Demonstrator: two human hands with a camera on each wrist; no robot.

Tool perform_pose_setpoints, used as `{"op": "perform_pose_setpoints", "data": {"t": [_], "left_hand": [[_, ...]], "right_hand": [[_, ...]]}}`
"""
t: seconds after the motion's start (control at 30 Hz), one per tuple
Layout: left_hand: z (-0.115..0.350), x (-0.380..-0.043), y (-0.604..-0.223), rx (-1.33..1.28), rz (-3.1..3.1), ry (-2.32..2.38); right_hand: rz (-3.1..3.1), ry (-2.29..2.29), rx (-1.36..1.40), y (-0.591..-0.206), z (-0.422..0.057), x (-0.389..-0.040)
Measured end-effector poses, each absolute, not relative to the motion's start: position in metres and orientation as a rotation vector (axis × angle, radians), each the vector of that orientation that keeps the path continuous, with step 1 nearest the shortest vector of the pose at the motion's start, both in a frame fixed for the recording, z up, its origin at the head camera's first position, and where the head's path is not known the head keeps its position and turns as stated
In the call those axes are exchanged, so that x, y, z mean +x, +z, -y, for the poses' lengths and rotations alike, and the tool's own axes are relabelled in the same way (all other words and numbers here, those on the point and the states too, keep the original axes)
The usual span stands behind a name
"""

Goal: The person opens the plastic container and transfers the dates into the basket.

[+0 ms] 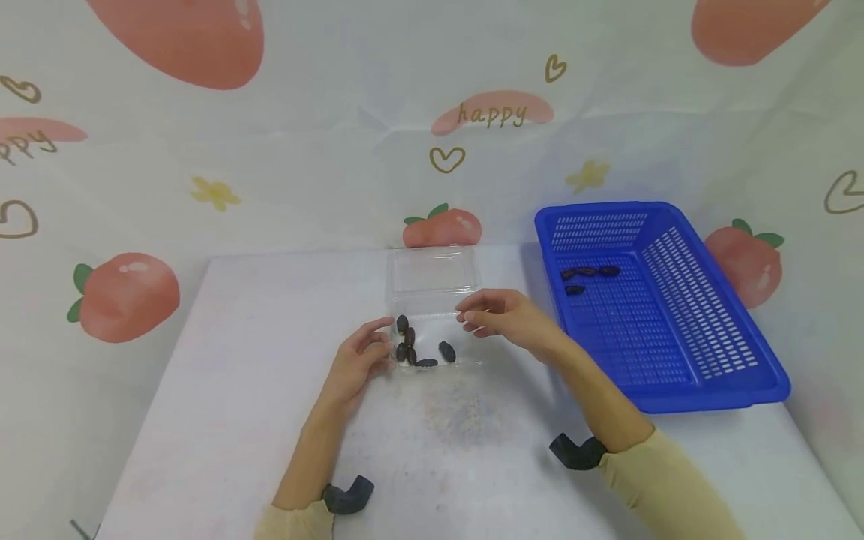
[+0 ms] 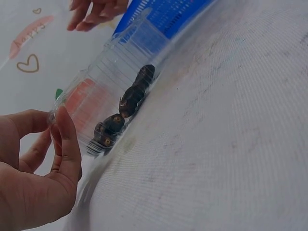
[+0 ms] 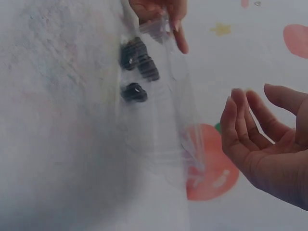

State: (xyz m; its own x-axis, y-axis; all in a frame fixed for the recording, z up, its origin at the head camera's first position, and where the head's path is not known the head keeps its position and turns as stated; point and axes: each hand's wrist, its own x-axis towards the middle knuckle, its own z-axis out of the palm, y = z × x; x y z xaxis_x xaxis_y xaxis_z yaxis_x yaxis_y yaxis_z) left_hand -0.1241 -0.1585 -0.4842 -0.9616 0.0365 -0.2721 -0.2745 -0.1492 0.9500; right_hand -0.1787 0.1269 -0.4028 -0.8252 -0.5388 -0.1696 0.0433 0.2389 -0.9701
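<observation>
A clear plastic box (image 1: pixel 425 315) with its hinged lid (image 1: pixel 434 270) raised at the back stands mid-table. Several dark, wrinkled dates (image 1: pixel 409 337) lie in it, mostly along the left side, with one date (image 1: pixel 447 351) apart toward the right. My left hand (image 1: pixel 354 364) is at the box's left side; the left wrist view shows its thumb and fingers pinching the rim (image 2: pixel 52 117). Over the right part of the box hovers my right hand (image 1: pixel 502 319). Its fingers (image 3: pixel 236 120) are loosely bent and apart from the thumb, holding nothing.
A blue slotted plastic basket (image 1: pixel 651 360) sits on the table at the right, with several dates (image 1: pixel 589 271) near its back left corner. Behind the table (image 1: pixel 256 337) hangs a white cloth (image 1: pixel 324 150) printed with fruit and hearts. Faint stains mark the tabletop before the box.
</observation>
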Motion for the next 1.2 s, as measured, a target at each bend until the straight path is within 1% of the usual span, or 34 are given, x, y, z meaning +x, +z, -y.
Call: {"op": "perform_pose_setpoints", "data": {"t": [0.23, 0.47, 0.87, 1.03, 1.2], "left_hand": [[0.158, -0.123, -0.486, -0.274, -1.881, 2.235], [0.156, -0.123, -0.484, -0.270, -1.872, 2.234], [0.157, -0.124, -0.485, -0.257, -1.881, 2.224], [0.157, -0.124, -0.485, -0.257, -1.876, 2.232], [0.157, -0.124, -0.486, -0.258, -1.864, 2.241]], "right_hand": [[-2.044, -1.573, -0.459, -0.417, -0.111, -0.175], [-2.084, -1.531, -0.426, -0.422, -0.097, -0.176], [-2.222, -1.319, -0.368, -0.435, -0.079, -0.181], [-2.241, -1.304, -0.406, -0.441, -0.074, -0.181], [-2.307, -1.190, -0.470, -0.447, -0.067, -0.184]]}}
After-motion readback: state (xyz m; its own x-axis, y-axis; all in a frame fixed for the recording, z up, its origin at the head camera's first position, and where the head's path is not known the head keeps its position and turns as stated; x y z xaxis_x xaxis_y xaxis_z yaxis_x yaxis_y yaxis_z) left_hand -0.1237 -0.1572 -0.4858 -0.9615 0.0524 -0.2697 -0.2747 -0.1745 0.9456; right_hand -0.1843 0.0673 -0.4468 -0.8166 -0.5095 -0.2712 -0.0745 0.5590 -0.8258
